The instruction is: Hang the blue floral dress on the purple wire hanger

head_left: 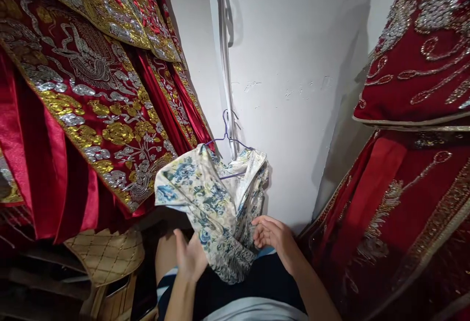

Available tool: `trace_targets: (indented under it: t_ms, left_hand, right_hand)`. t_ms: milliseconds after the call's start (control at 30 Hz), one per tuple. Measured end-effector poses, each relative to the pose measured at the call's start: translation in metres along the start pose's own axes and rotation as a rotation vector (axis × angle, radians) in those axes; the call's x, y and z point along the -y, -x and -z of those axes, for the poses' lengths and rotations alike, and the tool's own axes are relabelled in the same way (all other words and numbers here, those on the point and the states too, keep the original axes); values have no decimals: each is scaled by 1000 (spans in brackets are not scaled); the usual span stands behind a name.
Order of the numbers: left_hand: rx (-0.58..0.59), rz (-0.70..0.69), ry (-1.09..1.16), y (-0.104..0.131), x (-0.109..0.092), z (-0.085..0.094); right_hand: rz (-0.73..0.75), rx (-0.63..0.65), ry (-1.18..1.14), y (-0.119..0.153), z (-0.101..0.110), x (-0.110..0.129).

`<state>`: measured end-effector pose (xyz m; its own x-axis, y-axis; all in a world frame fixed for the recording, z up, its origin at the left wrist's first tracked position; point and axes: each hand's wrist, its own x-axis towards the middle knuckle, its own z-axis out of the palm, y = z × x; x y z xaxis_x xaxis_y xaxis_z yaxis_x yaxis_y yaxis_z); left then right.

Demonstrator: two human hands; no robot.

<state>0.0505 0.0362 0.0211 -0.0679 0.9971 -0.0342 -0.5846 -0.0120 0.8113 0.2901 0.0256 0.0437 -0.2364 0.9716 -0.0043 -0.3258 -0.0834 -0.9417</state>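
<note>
A blouse or dress (pixel 216 203) with blue and yellow flowers on a pale ground hangs in front of me, its waist gathered and its lower part bunched. The purple hanger (pixel 225 136) inside its neck is hooked at a white upright rail (pixel 222 56). At the garment's lower left is my left hand (pixel 191 259), thumb spread away and palm facing the cloth; its fingers are partly hidden behind the fabric. By the right edge is my right hand (pixel 272 236), fingers loosely bent and apart, with no cloth visibly gripped. Whether its fingertips touch the fabric I cannot tell.
Red costumes with gold and silver embroidery (pixel 91 76) hang close on the left. More red beaded clothing (pixel 411 81) hangs on the right. Behind stands a white wall (pixel 286 46). A tan quilted seat (pixel 106 257) is at lower left.
</note>
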Motion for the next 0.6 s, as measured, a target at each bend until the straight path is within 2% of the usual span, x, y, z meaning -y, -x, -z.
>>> trace_targets:
  t_ms: [133,267,367,467,600]
  left_hand:
    - [34,6,-219,4,5,-18]
    - [-10,-44,-199,3,19,-42]
    - [-70,-19,-163,3,23,-47]
    - [-124,-21,-158,4,21,-45]
    - [-169,-45,-149,3,21,-44]
  right_hand:
    - [21,-26,129,-23,-17,-16]
    - [55,-165,200,-56,-22,-38]
    - [75,-68,209,-63,-20,-38]
    - [77,37,228,-55,-22,-28]
    - [99,84,275,-44,-27,-19]
